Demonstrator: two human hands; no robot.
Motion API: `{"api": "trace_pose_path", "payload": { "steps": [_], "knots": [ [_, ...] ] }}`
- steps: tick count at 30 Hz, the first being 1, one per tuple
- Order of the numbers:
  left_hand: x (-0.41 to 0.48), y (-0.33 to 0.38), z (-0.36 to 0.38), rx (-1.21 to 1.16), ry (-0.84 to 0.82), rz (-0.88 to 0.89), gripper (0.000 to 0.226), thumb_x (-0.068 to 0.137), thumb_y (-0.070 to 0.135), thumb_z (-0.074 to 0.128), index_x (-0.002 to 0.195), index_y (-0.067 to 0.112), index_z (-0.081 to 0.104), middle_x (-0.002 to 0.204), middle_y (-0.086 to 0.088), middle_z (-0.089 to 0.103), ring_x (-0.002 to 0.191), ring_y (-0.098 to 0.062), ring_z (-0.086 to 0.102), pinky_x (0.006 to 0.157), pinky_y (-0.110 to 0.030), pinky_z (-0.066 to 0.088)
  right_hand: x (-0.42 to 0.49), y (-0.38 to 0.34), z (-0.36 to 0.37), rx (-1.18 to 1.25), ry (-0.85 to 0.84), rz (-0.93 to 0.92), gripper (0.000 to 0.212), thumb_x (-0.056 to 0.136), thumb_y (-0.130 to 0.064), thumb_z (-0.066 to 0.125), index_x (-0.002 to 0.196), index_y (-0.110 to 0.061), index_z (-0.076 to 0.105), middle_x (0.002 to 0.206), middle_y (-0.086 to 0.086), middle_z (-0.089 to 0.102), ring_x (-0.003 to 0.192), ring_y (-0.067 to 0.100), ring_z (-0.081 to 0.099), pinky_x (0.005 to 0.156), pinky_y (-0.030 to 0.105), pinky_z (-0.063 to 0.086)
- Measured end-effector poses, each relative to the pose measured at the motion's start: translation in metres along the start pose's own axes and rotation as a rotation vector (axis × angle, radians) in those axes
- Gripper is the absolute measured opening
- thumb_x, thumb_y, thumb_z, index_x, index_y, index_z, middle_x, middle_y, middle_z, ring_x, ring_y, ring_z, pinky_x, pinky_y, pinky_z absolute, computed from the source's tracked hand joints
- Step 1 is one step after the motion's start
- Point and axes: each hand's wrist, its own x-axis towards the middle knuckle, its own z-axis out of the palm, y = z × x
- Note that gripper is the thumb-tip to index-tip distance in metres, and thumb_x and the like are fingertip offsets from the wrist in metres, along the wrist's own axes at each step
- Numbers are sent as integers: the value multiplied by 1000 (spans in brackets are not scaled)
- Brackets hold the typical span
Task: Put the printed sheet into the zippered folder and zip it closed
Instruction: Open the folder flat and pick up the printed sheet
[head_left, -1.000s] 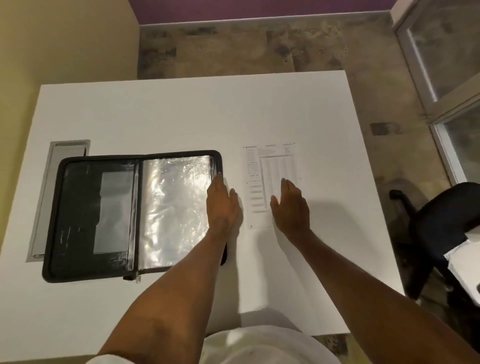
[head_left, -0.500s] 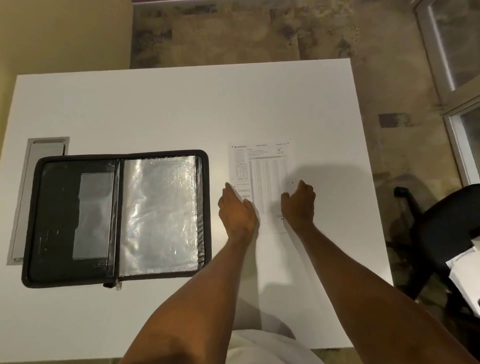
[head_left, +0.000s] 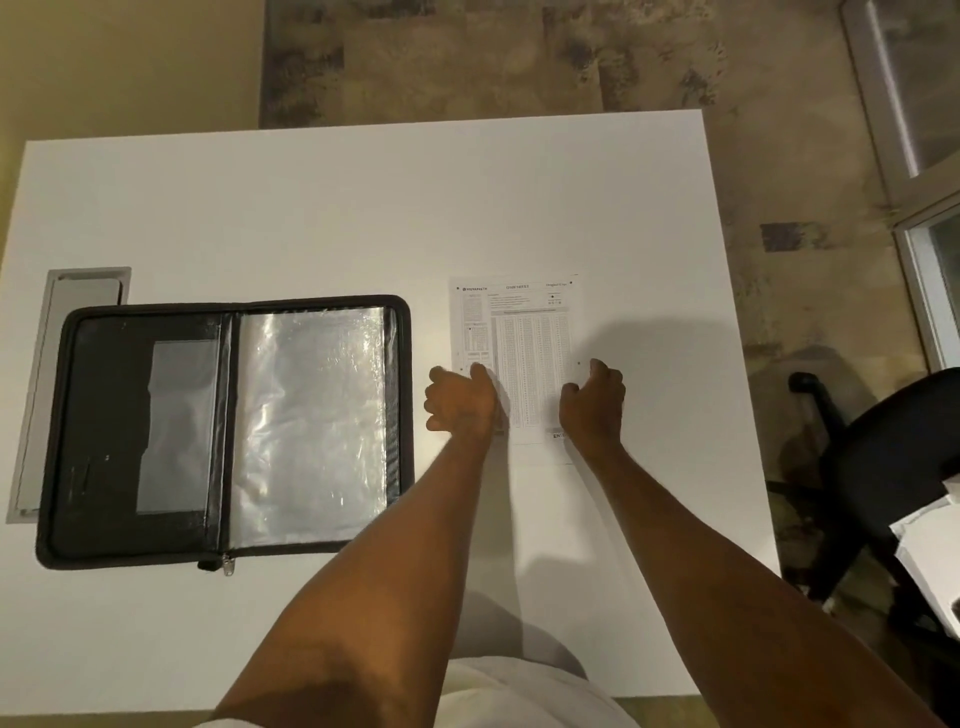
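The printed sheet (head_left: 525, 343), white with dense tables, lies on the white table (head_left: 311, 208) right of the folder. My left hand (head_left: 460, 400) has its fingers curled at the sheet's lower left edge, thumb on the paper. At the lower right edge my right hand (head_left: 593, 402) pinches the sheet with curled fingers. The black zippered folder (head_left: 130, 431) lies open flat at the left, a shiny clear sleeve (head_left: 311, 421) on its right half. Its zipper pull (head_left: 227, 564) sits at the near edge by the spine.
A grey metal cable cover (head_left: 67, 296) is set into the table behind the folder's left side. A black office chair (head_left: 883, 467) stands off the table's right edge, with white papers (head_left: 930, 540) beside it. A glass door frame (head_left: 883, 130) is at far right.
My left hand left the folder's right edge and moved onto the sheet's left side. Both hands went from flat to curled at the sheet's lower edges. The camera tilted down.
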Motion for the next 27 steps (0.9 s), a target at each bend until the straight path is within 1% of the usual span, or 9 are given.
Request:
{"api": "trace_pose_path", "payload": {
  "steps": [4,6,7,8,10,16,20,24,27],
  "knots": [
    [14,-5,-5,-211,-133,-65,51,96,39,63,129,-1,58,123,-23,67,119,-41,63,103,-50,50,0,1,-1,15,-3,4,50,97,-7,52,145,3,43,144,25,47,135,41,44,116,46,36],
    [19,-6,-9,-298,-188,-51,32,94,28,64,95,-4,65,90,-27,64,120,-40,58,75,-35,47,-1,2,-1,15,-4,0,50,97,-7,52,145,3,43,144,24,47,136,40,44,117,46,36],
    [20,-7,-12,-306,-194,-50,27,92,23,63,74,3,57,72,-17,55,79,-12,42,65,-30,41,-1,3,-1,16,-4,-3,50,96,-6,52,145,3,43,144,24,47,136,40,43,117,46,36],
    [20,-7,-16,-301,-199,-40,31,90,19,63,65,11,46,65,-6,45,63,-20,49,59,-27,35,-2,3,0,20,-4,-5,51,96,-6,53,145,3,43,145,24,47,136,40,43,118,46,35],
    [20,-7,-20,-322,-228,-21,32,88,14,62,68,18,38,69,3,40,61,-12,36,54,-25,33,-3,3,0,22,2,-11,52,95,-5,53,145,3,43,145,23,47,137,39,43,118,47,35],
    [23,-13,-33,-443,-297,-11,21,92,5,59,97,16,42,78,1,45,64,-14,42,55,-26,38,-5,2,-2,43,2,-3,52,95,-4,53,145,3,44,146,23,47,138,39,43,117,46,36],
    [32,-13,-40,-373,-402,-42,40,92,6,61,62,21,39,59,0,31,51,-15,25,46,-21,21,-6,3,-3,44,-9,-22,53,95,-5,54,146,3,43,145,24,47,136,40,43,118,47,35],
    [28,-8,-43,-278,-479,-41,29,95,18,72,70,17,56,48,6,53,35,-8,45,38,-14,33,-7,5,-2,33,-19,-37,52,96,-8,53,146,3,43,145,24,47,136,39,44,117,47,36],
    [22,-7,-40,-329,-467,-6,20,96,10,66,79,11,56,69,-5,59,51,-17,54,52,-24,44,-8,5,-4,42,-30,-30,51,96,-8,53,146,3,43,145,23,47,136,39,44,117,48,36]
  ]
}}
